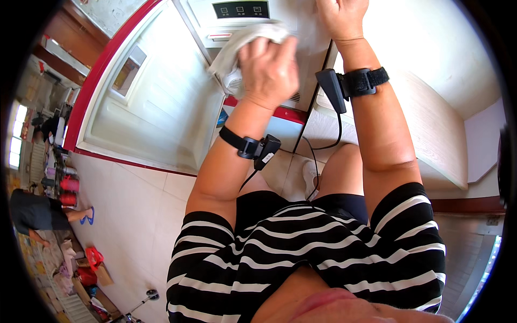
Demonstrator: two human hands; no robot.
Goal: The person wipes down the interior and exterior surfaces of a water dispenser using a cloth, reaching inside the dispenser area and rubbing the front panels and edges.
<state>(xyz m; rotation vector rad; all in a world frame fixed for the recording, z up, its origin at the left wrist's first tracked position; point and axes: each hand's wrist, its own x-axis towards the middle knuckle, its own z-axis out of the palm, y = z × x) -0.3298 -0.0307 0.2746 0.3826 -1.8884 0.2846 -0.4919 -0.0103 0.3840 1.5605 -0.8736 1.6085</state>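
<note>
My left hand (270, 70) is closed over a folded white cloth (252, 38), slightly blurred, in front of a white appliance, perhaps a water dispenser. The cloth is just below the appliance's dark control panel (241, 9), which has three square buttons. A white door with a red edge (141, 101) stands open to the left and has a recessed grip. My right hand (343, 18) is at the top edge of the view, near the appliance's right side; its fingers are cut off, so whether it holds anything cannot be told. Both wrists wear black straps with small cabled devices.
Beside the appliance, on the right, is a pale wood-grain panel (432, 125). Pale floor tiles (133, 194) run to the left. Farther off stand another person in dark clothes (38, 212), spools of coloured thread (69, 184), and cardboard boxes with a red bag (93, 257).
</note>
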